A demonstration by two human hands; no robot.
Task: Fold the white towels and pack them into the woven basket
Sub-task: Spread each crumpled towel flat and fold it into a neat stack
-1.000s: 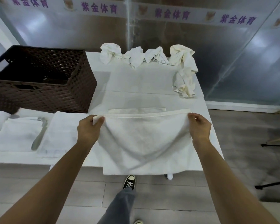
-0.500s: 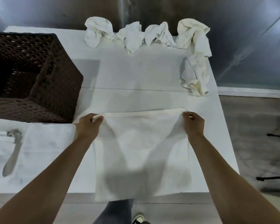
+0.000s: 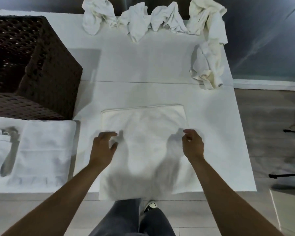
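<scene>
**Desk:** What does the table in front of you carry?

**Caption:** The woven basket stands at its far left, and everything else is placed from there. No folded towel shows inside, though the interior is dark and partly out of view. Just in front of the basket lies a flat folded towel, with another pale folded piece to its left, beside a grey shape too blurred to name. To the basket's right, in front of you, one towel lies spread, its near edge hanging over the table's edge. Well beyond it, along the far edge and right of the basket, five crumpled towels wait in a loose row.

**Desk:** And your hands?

**Caption:** Your left hand and right hand hover over the spread towel, fingers loosely curled, gripping nothing.

**Desk:** Progress?

**Caption:** Early, by the look of it: some folded, one under way, five untouched, packing seemingly not begun.
</scene>
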